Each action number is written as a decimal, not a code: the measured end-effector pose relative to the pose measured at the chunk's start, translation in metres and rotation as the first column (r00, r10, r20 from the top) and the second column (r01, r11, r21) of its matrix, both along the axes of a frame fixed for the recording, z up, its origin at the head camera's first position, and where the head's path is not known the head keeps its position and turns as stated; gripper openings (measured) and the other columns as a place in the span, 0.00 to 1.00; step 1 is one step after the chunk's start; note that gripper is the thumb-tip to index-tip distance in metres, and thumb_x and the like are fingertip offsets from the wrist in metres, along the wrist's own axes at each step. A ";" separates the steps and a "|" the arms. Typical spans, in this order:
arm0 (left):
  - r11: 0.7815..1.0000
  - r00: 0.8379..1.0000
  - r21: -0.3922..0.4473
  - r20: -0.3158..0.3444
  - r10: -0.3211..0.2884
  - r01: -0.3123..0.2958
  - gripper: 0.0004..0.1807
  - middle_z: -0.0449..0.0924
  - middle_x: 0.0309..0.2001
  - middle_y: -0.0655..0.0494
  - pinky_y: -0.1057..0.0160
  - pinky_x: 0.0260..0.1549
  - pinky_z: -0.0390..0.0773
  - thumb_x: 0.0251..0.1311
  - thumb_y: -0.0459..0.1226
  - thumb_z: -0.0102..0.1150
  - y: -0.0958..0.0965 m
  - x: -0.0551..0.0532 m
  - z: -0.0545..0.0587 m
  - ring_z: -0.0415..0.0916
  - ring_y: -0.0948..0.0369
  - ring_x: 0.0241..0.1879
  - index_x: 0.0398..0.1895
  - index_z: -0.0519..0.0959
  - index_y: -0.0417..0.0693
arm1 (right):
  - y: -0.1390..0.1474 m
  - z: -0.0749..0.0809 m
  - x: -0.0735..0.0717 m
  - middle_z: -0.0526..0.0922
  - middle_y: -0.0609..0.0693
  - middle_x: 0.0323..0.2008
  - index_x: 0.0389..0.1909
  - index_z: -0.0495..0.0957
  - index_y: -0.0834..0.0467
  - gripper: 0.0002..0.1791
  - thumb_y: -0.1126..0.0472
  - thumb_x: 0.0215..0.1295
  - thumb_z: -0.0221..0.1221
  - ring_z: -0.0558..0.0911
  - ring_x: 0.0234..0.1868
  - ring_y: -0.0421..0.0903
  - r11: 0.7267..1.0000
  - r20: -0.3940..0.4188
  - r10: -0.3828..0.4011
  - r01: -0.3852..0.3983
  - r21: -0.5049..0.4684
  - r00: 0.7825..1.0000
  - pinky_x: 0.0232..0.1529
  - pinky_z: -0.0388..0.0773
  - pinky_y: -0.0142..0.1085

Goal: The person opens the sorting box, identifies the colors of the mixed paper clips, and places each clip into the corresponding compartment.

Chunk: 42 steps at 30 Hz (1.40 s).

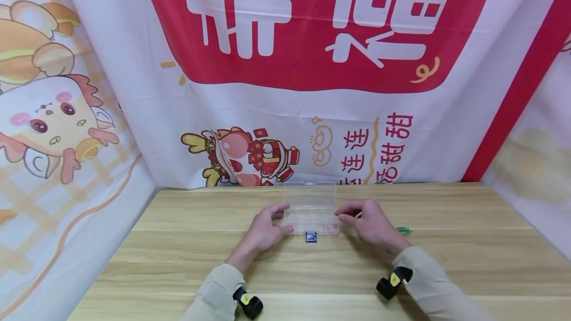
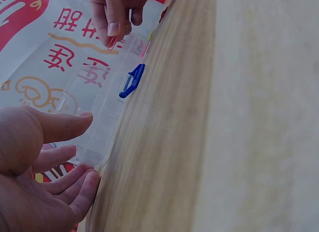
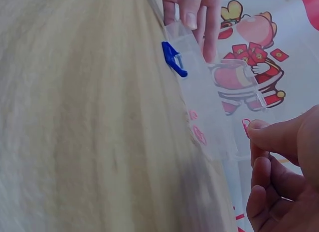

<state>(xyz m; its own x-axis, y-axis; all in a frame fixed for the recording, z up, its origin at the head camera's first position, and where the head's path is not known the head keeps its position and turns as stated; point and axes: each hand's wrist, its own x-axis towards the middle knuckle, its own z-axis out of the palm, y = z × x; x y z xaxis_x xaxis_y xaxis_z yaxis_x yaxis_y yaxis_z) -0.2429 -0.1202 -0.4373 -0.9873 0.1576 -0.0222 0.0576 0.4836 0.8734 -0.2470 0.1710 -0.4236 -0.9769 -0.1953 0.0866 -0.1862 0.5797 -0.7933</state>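
A clear plastic compartment box (image 1: pixel 308 217) with a blue latch (image 1: pixel 311 237) sits at the back of the table, its lid (image 1: pixel 310 195) raised. My left hand (image 1: pixel 266 226) is at the box's left end, thumb by the front corner and fingers toward the back, mostly straight and touching the end. Between thumb and forefinger, my right hand (image 1: pixel 367 219) pinches a red paper clip (image 3: pixel 246 126) beside the box's right end. Inside the front right compartment lie several pinkish-red paper clips (image 3: pixel 199 135).
Green paper clips (image 1: pixel 404 231) lie on the table right of my right hand. A small blue item (image 1: pixel 389 252) shows near the right wrist. Behind the box hangs a printed cloth (image 1: pixel 250 113), down to the table's back edge.
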 end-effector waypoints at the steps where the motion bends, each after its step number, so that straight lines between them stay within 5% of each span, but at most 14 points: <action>1: 1.000 1.000 0.001 -0.001 0.000 0.000 0.33 0.76 0.69 0.42 0.46 0.67 0.80 0.62 0.33 0.73 0.000 0.000 0.000 0.75 0.46 0.69 0.72 0.76 0.47 | -0.002 -0.001 0.000 0.90 0.47 0.41 0.46 0.90 0.53 0.08 0.63 0.70 0.67 0.82 0.42 0.45 1.000 0.021 -0.011 0.011 -0.011 1.000 0.39 0.82 0.33; 42: 1.000 1.000 -0.007 0.003 0.001 -0.001 0.35 0.76 0.69 0.42 0.47 0.65 0.81 0.61 0.34 0.74 0.000 0.001 0.000 0.75 0.46 0.67 0.73 0.75 0.48 | -0.021 -0.011 0.001 0.89 0.46 0.36 0.42 0.91 0.52 0.06 0.65 0.68 0.69 0.81 0.36 0.42 0.996 -0.016 -0.083 0.084 0.041 0.996 0.33 0.81 0.30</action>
